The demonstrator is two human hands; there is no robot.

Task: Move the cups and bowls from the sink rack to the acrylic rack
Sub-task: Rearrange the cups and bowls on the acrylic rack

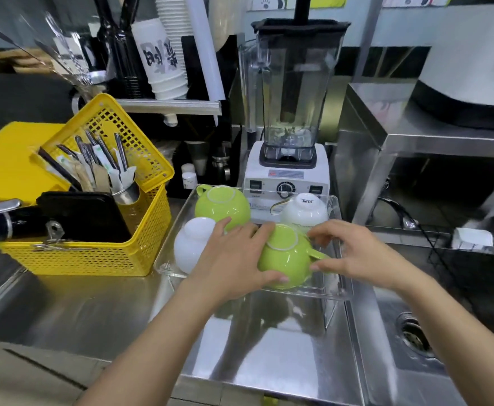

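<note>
A clear acrylic rack [332,293] stands on the steel counter in front of me. Upside down on it sit a green cup [222,208] at the back left, a white cup [306,210] at the back right, a white bowl [191,244] at the front left and a second green cup [284,259] at the front. My left hand [234,259] wraps the front green cup's left side, thumb under its rim. My right hand [354,253] touches that cup's handle with its fingertips. The sink rack is not in view.
A yellow basket [99,253] with cutlery and a black box stands left of the rack. A blender [289,118] stands right behind it. A sink basin with a drain [415,335] lies to the right, below a steel shelf [433,142].
</note>
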